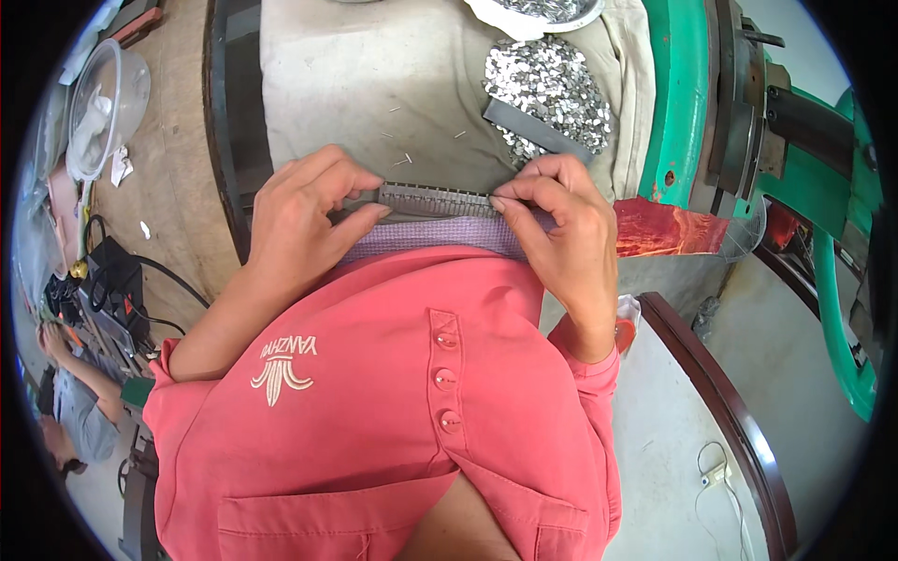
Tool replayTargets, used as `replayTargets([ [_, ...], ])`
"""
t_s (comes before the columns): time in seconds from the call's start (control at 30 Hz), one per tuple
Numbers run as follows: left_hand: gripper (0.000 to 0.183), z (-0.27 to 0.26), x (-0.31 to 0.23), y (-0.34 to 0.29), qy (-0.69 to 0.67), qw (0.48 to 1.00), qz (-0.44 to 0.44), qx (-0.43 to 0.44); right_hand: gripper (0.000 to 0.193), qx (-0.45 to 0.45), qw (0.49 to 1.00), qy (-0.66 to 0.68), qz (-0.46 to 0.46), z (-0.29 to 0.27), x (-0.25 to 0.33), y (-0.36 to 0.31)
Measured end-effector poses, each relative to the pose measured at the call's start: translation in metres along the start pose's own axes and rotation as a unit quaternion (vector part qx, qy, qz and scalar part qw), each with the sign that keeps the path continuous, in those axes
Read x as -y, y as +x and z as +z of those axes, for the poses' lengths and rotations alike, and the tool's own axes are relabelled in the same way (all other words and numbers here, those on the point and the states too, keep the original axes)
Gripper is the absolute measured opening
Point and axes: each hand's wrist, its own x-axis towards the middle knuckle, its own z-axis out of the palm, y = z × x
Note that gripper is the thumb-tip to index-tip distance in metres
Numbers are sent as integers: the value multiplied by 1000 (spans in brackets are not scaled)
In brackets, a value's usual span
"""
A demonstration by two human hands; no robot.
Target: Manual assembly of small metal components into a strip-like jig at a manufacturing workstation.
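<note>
A long grey metal strip with a row of slots or teeth (438, 200) lies level in front of my torso, along the near edge of a beige cloth (346, 84). My left hand (304, 201) is at its left end, thumb and forefinger closed about the tip. At the right end, my right hand (566, 210) pinches it between thumb and fingers. Several thin metal pins (402, 161) are scattered on the cloth beyond the strip. Past my right hand sits a heap of small shiny metal pieces (552, 79), with a flat dark bar (538, 128) resting against its near side.
A white bowl of metal pieces (585, 19) stands at the far edge. To the right is a green machine frame (678, 103). On the left, a wooden board (173, 122) bears a clear plastic tub (117, 103) and black cables (168, 271). Another person (84, 402) is at far left.
</note>
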Motion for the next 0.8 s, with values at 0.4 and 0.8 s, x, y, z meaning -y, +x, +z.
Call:
replayTargets([
  [0.4, 34, 4, -2, 4, 29, 999, 12, 20, 24, -167, 978, -116, -44, -15, -21, 5],
  [0.8, 27, -6, -9, 9, -66, 995, -67, 24, 28, -126, 975, -172, -56, -21, -21, 16],
])
